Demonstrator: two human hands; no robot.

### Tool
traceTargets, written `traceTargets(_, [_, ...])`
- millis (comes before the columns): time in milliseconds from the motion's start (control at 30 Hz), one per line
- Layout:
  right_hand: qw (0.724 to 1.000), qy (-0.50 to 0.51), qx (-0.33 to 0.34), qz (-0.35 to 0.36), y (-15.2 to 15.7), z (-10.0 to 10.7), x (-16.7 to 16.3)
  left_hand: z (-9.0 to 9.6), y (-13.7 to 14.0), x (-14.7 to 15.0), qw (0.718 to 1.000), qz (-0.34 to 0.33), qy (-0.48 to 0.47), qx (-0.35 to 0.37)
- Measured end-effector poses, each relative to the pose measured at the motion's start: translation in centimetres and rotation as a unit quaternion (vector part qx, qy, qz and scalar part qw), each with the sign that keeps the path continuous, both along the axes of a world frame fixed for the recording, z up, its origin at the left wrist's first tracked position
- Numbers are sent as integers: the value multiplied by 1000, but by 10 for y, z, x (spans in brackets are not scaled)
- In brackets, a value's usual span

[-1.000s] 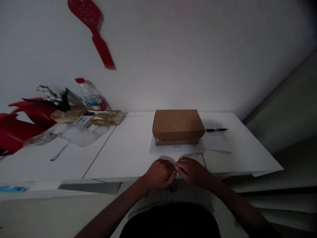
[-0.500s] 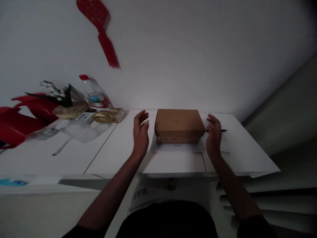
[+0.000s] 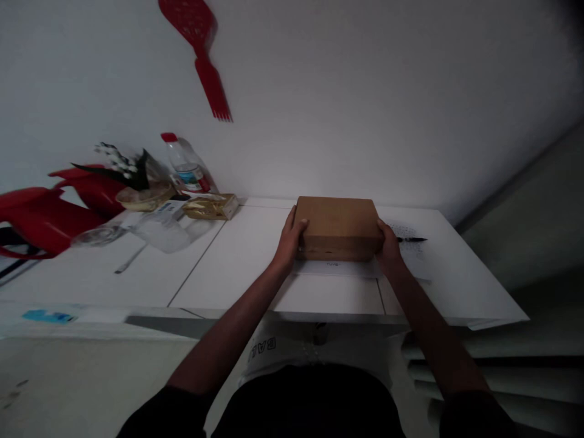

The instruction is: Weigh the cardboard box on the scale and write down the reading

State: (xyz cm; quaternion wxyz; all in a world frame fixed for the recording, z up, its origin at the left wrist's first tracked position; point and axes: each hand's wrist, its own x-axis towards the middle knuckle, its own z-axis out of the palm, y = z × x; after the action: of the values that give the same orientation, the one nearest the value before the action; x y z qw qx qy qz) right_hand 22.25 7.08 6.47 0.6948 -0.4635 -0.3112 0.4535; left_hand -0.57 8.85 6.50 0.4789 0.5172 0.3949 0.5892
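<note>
1. Since the previous frame, both hands have closed inward from beside the cardboard box (image 3: 337,219) onto its sides.
2. Left hand (image 3: 287,244): partly curled, gripping the box's left side, thumb at the near top edge.
3. Right hand (image 3: 387,248): partly curled, gripping the right side, thumb near the top corner; its remaining fingers are largely hidden.
4. Box position: above the white pad (image 3: 335,268) on the white table (image 3: 246,261). Whether it is raised cannot be determined.
5. Adjacent items: pen (image 3: 413,239) on printed paper (image 3: 414,263), just beyond the right hand; gold packet (image 3: 207,208) and bottle (image 3: 187,171), well left.
</note>
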Motion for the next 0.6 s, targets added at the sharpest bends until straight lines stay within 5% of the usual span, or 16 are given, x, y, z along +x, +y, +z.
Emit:
traceTargets(300, [998,-40,50,13,3,-5,-1,3,5,3,999,7,-38,-25])
traceTargets(600, [995,-68,58,33,7,18,-10,19,6,-9,999,26,-26,-4])
